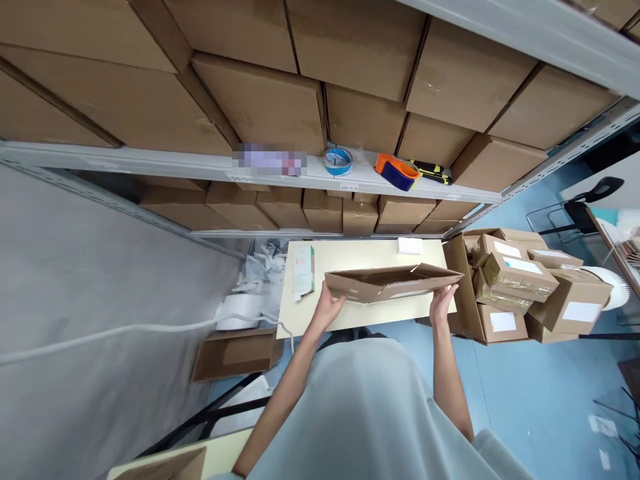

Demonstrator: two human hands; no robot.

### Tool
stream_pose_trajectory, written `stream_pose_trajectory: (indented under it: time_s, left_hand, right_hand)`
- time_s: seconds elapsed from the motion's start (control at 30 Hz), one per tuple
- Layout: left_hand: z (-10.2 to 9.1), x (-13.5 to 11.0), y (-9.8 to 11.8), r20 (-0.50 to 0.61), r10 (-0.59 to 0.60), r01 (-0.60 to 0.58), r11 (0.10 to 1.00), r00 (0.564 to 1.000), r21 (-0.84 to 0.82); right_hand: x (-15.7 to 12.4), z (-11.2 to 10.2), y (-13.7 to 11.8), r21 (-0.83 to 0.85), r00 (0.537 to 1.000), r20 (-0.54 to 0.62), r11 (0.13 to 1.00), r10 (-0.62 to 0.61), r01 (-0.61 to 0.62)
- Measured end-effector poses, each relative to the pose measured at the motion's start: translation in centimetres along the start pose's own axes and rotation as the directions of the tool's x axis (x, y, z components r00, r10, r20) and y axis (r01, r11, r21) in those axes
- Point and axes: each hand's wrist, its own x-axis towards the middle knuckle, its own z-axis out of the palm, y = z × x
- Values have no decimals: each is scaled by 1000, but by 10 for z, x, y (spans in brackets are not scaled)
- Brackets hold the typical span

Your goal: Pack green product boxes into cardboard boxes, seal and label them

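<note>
I hold a flattened brown cardboard box (393, 283) over a pale table (350, 257), one hand at each end. My left hand (329, 308) grips the box's left end, fingers curled round its edge. My right hand (443, 301) grips the right end from below. The box is partly opened and tilted, so its inner face shows. A white and green packet (303, 270) lies on the table to the left of the box. A small white item (409, 245) sits at the table's far edge.
Metal shelving (150, 162) stacked with brown cartons fills the back. A blue tape roll (339, 161) and an orange tape dispenser (397, 171) lie on the shelf. Labelled small boxes (520, 283) pile up at the right. An open carton (235, 352) and crumpled paper (260, 273) lie left.
</note>
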Motion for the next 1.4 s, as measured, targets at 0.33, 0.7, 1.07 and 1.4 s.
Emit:
stream_pose_trajectory:
  time_s: [0.33, 0.7, 1.07, 1.4]
  left_hand:
    - [-4, -1, -18, 109, 38, -41, 999, 993, 27]
    - [1, -52, 39, -4, 17, -14, 896, 1000, 445]
    - [45, -52, 72, 2, 217, -146, 650, 976, 746]
    - [44, -66, 75, 40, 134, -116, 622, 990, 774]
  right_hand:
    - [-29, 12, -20, -129, 978, 177, 988, 108, -86]
    - [11, 3, -118, -646, 907, 421, 697, -13, 310]
    - [4, -9, -106, -713, 859, 505, 519, -88, 472]
    - [35, -5, -115, -614, 799, 595, 589, -93, 526]
